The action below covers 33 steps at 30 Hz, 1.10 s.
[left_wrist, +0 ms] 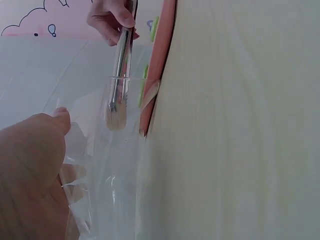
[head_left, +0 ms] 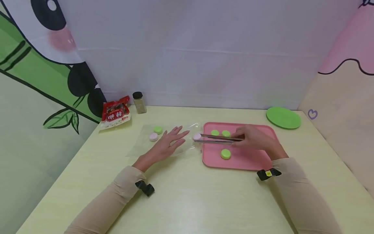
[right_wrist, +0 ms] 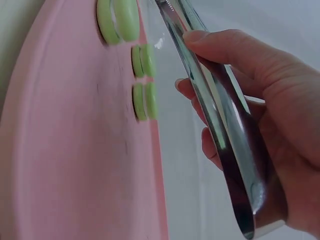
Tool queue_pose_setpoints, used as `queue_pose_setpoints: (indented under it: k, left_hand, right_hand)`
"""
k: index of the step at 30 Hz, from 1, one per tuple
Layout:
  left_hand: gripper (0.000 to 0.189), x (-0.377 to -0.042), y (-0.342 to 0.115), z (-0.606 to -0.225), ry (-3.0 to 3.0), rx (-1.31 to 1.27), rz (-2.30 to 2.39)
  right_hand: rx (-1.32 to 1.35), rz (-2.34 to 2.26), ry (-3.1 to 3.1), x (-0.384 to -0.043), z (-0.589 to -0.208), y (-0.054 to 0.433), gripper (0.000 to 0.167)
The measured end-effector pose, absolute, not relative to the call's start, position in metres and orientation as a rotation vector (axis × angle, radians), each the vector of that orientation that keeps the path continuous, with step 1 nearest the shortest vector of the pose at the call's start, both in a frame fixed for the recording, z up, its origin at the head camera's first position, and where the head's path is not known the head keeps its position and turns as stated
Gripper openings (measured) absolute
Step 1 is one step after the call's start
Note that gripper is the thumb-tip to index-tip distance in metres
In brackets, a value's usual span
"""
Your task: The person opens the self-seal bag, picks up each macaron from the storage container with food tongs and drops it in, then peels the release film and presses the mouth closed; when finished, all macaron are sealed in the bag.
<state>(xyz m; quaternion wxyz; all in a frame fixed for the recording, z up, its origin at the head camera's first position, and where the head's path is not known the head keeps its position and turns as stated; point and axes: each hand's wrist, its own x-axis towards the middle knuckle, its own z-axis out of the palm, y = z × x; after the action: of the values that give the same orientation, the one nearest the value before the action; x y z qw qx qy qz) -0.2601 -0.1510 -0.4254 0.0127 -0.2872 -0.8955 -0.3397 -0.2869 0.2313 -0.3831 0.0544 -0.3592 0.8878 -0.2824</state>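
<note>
My right hand (head_left: 252,138) grips metal tongs (right_wrist: 220,125) over the tray's left side. A pale pink macaron (head_left: 197,136) is between the tong tips, at the mouth of a clear plastic bag (head_left: 140,146). In the left wrist view the bag's film (left_wrist: 115,165) overlaps the tips and the macaron. My left hand (head_left: 166,144) lies at the bag with fingers extended and spread, partly seen through the film. Toward the bag's far end are a green macaron (head_left: 158,130) and another pink macaron (head_left: 153,136).
Several green macarons (head_left: 225,154) sit on the pink tray (head_left: 245,164). A green plate (head_left: 283,117) is at the back right. A red snack packet (head_left: 115,112) and a black-capped jar (head_left: 139,103) stand at the back left, near the curtain (head_left: 204,74).
</note>
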Motion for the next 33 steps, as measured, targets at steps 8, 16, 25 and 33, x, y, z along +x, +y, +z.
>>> queue_pose_setpoints:
  k: [8,16,25,33]
  left_hand:
    - [0.046,-0.26,-0.151,-0.424,-2.762,-0.915,-1.06]
    - [0.046,-0.26,-0.151,-0.424,-2.771,-0.909,-1.057]
    - [0.045,-0.258,-0.151,-0.424,-2.769,-0.921,-1.074]
    - [0.045,-0.257,-0.151,-0.422,-2.769,-0.928,-1.076]
  right_hand:
    - [-1.054,-0.85,2.652,-0.292,-0.387,0.203,0.017]
    - [-1.061,-0.849,2.61,-0.294,-0.389,0.172,0.013]
    - [-1.162,-0.841,2.557,-0.295,-0.392,0.134,0.011]
    - [-1.263,-0.8,2.585,-0.297,-0.398,0.116,0.016]
